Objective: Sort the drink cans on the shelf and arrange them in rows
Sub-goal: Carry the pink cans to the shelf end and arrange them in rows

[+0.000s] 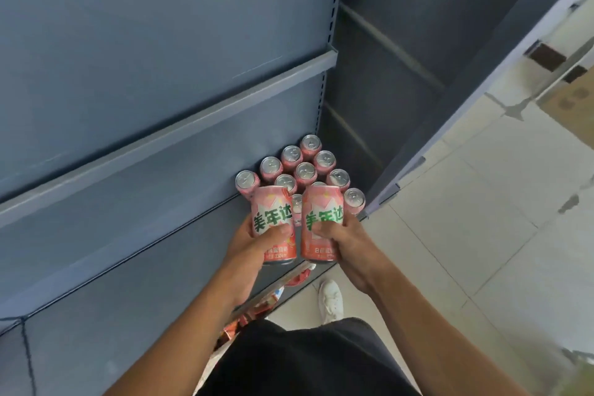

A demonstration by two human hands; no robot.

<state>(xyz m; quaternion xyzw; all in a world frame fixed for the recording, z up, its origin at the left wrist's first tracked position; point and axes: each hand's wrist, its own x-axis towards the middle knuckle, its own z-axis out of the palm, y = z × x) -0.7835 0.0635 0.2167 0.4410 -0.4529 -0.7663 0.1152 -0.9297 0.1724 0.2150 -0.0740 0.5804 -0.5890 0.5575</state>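
Held cans: left hand (257, 243) and right hand (340, 239) each gripped an upright pink aluminium drink can (274, 219) (tops toward shelf).
Ahead: standing pink cans (305, 171) in rows on grey metal shelf (128, 219).

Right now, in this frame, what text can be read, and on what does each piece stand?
"美年达", green lettering, on the left can, which the left hand grips.
"美年达", same lettering, on the right can, which the right hand grips.
"330", low on the left can; the rest of that line is blurred.
Small print low on the right can: too blurred to read.
Standing cans behind: only silver tops show, no readable text.
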